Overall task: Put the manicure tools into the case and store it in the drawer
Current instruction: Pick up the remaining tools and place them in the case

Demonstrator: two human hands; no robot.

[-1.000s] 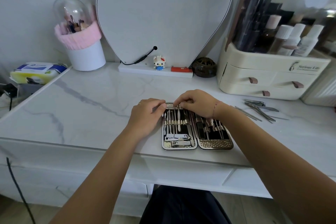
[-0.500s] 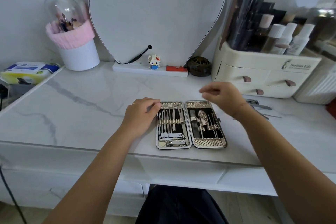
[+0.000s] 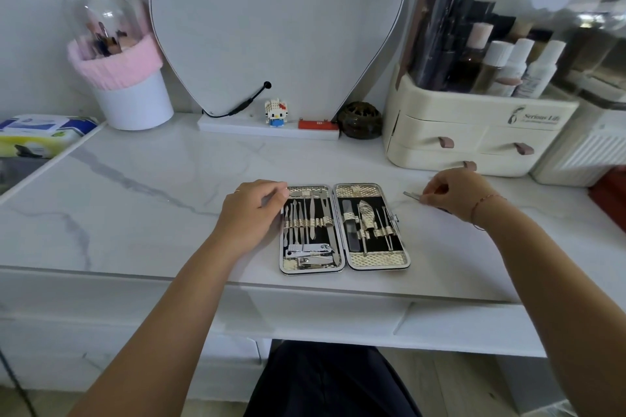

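The manicure case lies open flat near the front edge of the marble desk, gold-trimmed, with several metal tools strapped into both black halves. My left hand rests on the case's upper left corner, fingers curled against its rim. My right hand is right of the case, its fingertips pinched on a thin metal tool whose tip points left toward the case. The other loose tools are hidden behind this hand.
A cream cosmetics organizer with small drawers stands at the back right. A mirror base with a toy figure, a dark round pot, a brush holder and a tissue pack line the back and left.
My right hand left the case, swung right to the loose tools and pinched one. The left hand stayed at the case's corner. The camera shifted slightly.
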